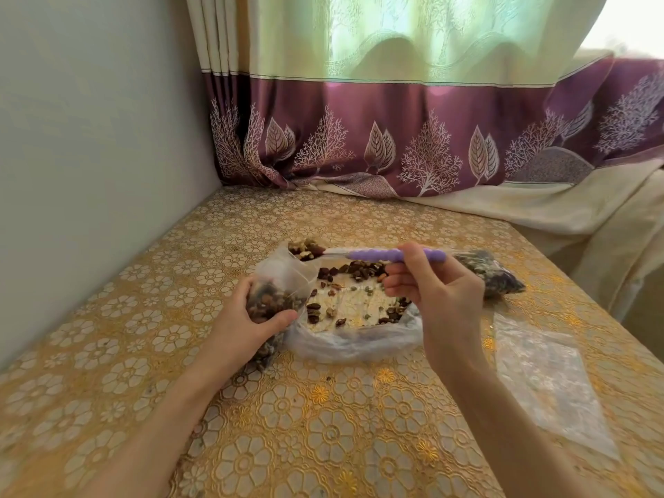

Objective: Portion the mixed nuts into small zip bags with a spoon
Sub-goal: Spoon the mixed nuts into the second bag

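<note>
My left hand point(248, 318) grips a small zip bag point(276, 285) partly filled with mixed nuts, its mouth held open and upward. My right hand point(431, 285) holds a purple-handled spoon point(377, 254) level, pointing left. The spoon's bowl carries a heap of nuts point(305, 248) right at the bag's mouth. Below and between my hands lies a large clear plastic bag point(355, 341) spread open, with loose nuts point(359, 273) scattered inside it.
A filled zip bag of nuts point(492, 273) lies on the table behind my right hand. An empty clear zip bag point(546, 382) lies flat at the right. The table point(323, 425) has a gold floral cover; a wall stands on the left and a curtain point(395, 138) at the back.
</note>
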A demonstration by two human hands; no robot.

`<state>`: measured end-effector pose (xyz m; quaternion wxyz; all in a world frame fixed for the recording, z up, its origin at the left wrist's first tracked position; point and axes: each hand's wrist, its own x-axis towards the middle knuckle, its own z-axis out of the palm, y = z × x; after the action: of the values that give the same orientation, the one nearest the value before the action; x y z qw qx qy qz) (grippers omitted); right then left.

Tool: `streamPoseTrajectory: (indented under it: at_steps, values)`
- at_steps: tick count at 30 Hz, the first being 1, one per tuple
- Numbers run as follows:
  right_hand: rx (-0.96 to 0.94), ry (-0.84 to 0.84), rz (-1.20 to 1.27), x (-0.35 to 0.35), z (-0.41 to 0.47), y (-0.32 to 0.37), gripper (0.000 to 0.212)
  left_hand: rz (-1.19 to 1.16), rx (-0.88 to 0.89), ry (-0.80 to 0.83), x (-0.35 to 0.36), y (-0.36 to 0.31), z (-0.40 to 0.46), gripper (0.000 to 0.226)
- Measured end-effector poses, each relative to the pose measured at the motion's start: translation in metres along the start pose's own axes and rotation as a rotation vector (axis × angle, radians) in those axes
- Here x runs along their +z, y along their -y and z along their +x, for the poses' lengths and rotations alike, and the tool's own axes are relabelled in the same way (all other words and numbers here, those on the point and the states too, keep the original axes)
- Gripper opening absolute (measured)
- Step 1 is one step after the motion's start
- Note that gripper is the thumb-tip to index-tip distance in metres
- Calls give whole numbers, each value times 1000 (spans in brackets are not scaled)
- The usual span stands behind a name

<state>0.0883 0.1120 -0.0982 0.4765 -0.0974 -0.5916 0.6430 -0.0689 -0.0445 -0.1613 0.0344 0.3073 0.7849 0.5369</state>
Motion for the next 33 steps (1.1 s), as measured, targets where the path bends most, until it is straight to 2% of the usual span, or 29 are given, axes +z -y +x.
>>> streamPoseTrajectory:
  at_steps: [6,11,15,18,20,25,33]
  values:
    - [-120,193,-143,6,-9,-5,11,-51,-14,11,0,-1,-1,44]
    - [-129,252,-143,4,-8,-5,12,-82,-42,-1,1,-3,-1,60]
    - [-59,152,-16,-3,-1,-6,12,-75,-34,-12,1,-3,-2,63]
    - [86,-11,158,-13,8,-8,14,-75,-29,-6,0,-2,-1,57]
    - [181,-147,185,-24,14,-14,10,-75,-29,-4,0,-2,-1,53]
    - [241,-291,-47,-46,22,-34,21,-71,-17,-5,1,-4,-2,51]
    - [140,-291,-269,-53,25,-44,28,-50,-9,-11,0,-3,-1,44]
